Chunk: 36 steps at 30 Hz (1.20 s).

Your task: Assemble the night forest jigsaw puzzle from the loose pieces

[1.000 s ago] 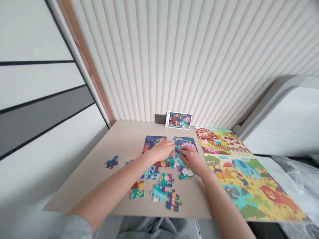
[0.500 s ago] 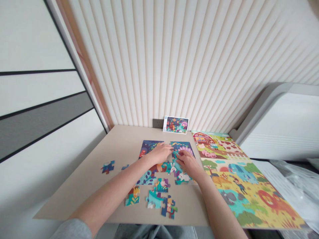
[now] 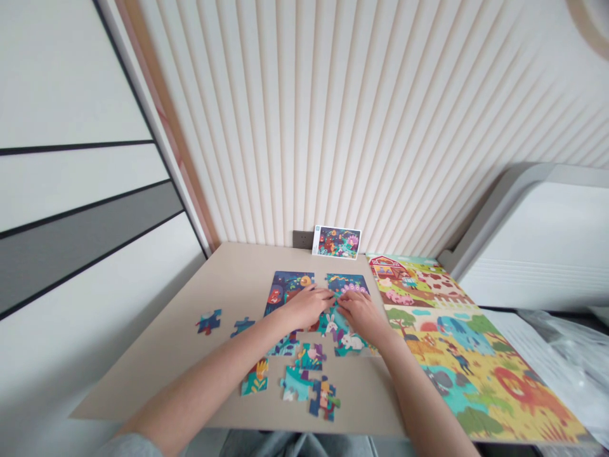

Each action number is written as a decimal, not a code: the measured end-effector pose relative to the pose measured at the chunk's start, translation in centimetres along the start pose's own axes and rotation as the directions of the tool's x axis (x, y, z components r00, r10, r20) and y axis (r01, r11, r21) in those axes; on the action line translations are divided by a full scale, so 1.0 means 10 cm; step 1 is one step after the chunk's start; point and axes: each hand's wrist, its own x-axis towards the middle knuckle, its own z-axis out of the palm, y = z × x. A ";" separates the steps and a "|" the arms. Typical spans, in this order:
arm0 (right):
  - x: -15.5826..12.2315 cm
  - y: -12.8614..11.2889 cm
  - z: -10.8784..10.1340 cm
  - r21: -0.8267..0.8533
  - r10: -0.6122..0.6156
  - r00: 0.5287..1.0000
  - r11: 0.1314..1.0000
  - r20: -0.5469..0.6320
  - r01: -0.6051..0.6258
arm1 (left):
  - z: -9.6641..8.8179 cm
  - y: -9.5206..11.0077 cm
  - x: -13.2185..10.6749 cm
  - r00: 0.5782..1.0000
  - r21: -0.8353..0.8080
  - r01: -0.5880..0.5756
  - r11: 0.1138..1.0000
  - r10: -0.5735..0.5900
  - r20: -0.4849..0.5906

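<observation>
A partly built, dark-coloured jigsaw puzzle (image 3: 291, 285) lies on the beige table (image 3: 228, 285). My left hand (image 3: 307, 303) rests on its middle, fingers curled and pressed down near a gap in the puzzle. My right hand (image 3: 358, 309) lies beside it, fingertips pinched on a teal piece right where the hands meet. A white rabbit part of the puzzle (image 3: 351, 341) shows below my right wrist. Loose pieces lie nearer me: a teal one (image 3: 295, 384), a multicoloured one (image 3: 325, 398), an orange-flower one (image 3: 254, 376).
Two blue pieces (image 3: 210, 321) lie apart at the left. A small reference picture card (image 3: 336, 242) leans on the ribbed wall. A finished farm-animal puzzle (image 3: 457, 336) fills the table's right side. White furniture stands at far right.
The view has shifted slightly. Both hands have drawn closer together over the puzzle's middle and moved a little towards me.
</observation>
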 end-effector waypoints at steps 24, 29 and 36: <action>-0.02 0.14 0.21 0.067 0.095 0.992 0.994 -0.081 -0.090 | -0.91 -0.72 -2.09 0.781 0.009 0.535 0.845 -0.490 -0.387; -0.02 0.20 0.19 0.124 0.064 0.987 0.991 -0.147 -0.046 | -0.79 -0.62 -2.75 0.641 -0.033 0.694 0.720 -0.637 -0.428; 0.02 0.27 0.19 0.222 0.096 0.944 0.975 -0.315 -0.025 | -0.43 -0.22 -2.87 0.590 -0.115 0.735 0.669 -0.713 -0.379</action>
